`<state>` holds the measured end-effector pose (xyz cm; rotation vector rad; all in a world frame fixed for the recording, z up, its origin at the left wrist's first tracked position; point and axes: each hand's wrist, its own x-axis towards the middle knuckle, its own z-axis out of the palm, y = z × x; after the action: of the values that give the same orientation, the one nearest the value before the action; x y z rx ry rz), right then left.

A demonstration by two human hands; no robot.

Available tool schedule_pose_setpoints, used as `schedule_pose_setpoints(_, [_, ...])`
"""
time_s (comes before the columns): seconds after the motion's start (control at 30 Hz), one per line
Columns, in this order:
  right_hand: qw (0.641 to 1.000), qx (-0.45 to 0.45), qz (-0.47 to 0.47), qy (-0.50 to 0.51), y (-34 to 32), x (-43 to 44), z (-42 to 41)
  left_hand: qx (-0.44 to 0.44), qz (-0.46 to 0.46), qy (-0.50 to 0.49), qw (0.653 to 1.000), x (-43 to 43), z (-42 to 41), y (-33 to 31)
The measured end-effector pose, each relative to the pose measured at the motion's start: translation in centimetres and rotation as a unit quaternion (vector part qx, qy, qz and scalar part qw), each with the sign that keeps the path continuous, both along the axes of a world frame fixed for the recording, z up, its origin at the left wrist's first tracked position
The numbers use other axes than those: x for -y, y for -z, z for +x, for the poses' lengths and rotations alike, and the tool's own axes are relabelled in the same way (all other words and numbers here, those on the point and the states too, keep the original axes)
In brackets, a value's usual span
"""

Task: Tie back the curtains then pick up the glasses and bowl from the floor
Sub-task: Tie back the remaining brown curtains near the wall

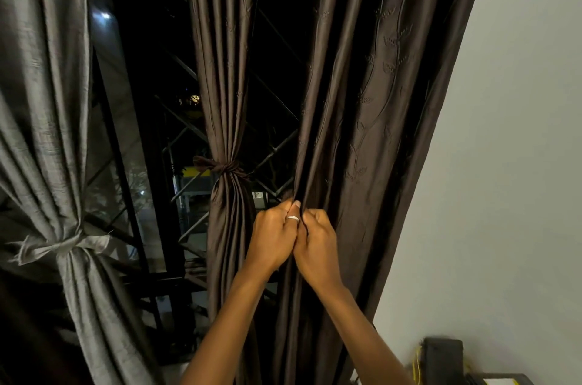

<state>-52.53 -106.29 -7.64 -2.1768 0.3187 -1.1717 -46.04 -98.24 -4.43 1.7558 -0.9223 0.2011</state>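
A wide dark brown curtain (pixel 371 107) hangs loose on the right, beside the wall. My left hand (pixel 274 236), with a ring on one finger, and my right hand (pixel 315 243) are side by side and both grip the curtain's left edge folds at waist height. A narrower dark brown curtain (pixel 223 69) in the middle is gathered by a knotted tieback (pixel 225 168). On the left a grey curtain (pixel 41 101) is bound with its own grey tie (pixel 67 247). No glasses or bowl are in view.
Behind the curtains is a dark window with a diagonal metal grille (pixel 179 139). A pale wall (pixel 510 164) stands on the right. At the lower right sits a black box (pixel 444 356) with yellow cable.
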Motion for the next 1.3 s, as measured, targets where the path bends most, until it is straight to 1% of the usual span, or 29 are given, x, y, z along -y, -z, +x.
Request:
schedule_pose_setpoints(0.1, [1.000,-0.001,-0.013,-0.002,0.1,0.0,-0.1,-0.009,0.019,-0.009,1.000,0.1,-0.3,-0.3])
schedule_pose_setpoints(0.23, [0.999,0.006,-0.033,-0.003,0.6,0.3,-0.3,-0.050,0.030,-0.002,0.998,0.6,-1.0,-0.6])
schedule_pose_setpoints(0.33, [0.999,0.018,-0.023,-0.014,0.8,0.5,-0.3,-0.056,0.052,-0.059,0.995,1.4,-1.5,-1.1])
schedule_pose_setpoints(0.4, [1.000,0.009,0.009,-0.008,1.1,0.7,-0.2,-0.034,0.053,-0.096,0.993,1.9,-1.7,-1.4])
schedule_pose_setpoints(0.47, [0.997,0.004,0.079,-0.015,1.2,0.9,-0.4,-0.019,0.053,-0.112,0.992,2.1,-2.3,-1.8])
schedule_pose_setpoints(0.53, [0.994,0.003,0.109,-0.022,1.1,0.7,-0.7,0.002,0.059,-0.127,0.990,2.2,-2.8,-1.8])
schedule_pose_setpoints(0.57, [0.995,0.001,0.093,-0.018,1.1,0.7,-0.9,0.010,0.063,-0.131,0.989,2.3,-2.9,-1.7])
schedule_pose_setpoints(0.63, [0.999,-0.021,0.029,-0.016,0.8,1.0,-1.4,0.010,0.061,-0.127,0.990,2.5,-2.9,-1.7])
schedule_pose_setpoints(0.7, [0.998,-0.049,-0.005,-0.044,0.5,1.7,-2.0,0.001,0.052,-0.120,0.991,2.5,-2.8,-1.6])
schedule_pose_setpoints(0.77, [0.997,-0.042,0.039,-0.056,0.2,2.7,-2.9,0.005,0.048,-0.121,0.991,2.2,-2.5,-1.5])
schedule_pose_setpoints(0.8, [0.997,-0.023,0.069,-0.035,-0.1,3.2,-3.5,0.010,0.047,-0.123,0.991,2.1,-2.3,-1.5])
schedule_pose_setpoints(0.87, [0.993,0.039,0.101,0.057,-1.0,4.4,-4.8,0.015,0.044,-0.120,0.992,1.9,-1.9,-1.3])
schedule_pose_setpoints(0.93, [0.979,0.089,0.092,0.156,-2.1,5.6,-5.8,0.013,0.041,-0.113,0.993,1.7,-1.6,-1.2])
schedule_pose_setpoints(1.0, [0.968,0.114,0.076,0.211,-3.1,6.5,-6.3,0.013,0.040,-0.109,0.993,1.6,-1.5,-1.2])
schedule_pose_setpoints(1.07, [0.962,0.108,0.063,0.242,-4.0,7.2,-6.4,0.015,0.040,-0.107,0.993,1.6,-1.6,-1.3])
schedule_pose_setpoints(1.13, [0.963,0.070,0.074,0.249,-4.5,7.6,-6.0,0.016,0.041,-0.102,0.994,1.6,-1.8,-1.3])
schedule_pose_setpoints(1.23, [0.965,0.013,0.106,0.238,-4.3,8.0,-5.2,0.013,0.045,-0.093,0.995,1.7,-2.0,-1.4])
schedule_pose_setpoints(1.3, [0.971,-0.011,0.106,0.212,-3.8,7.8,-4.7,0.012,0.043,-0.091,0.995,1.7,-2.1,-1.3])
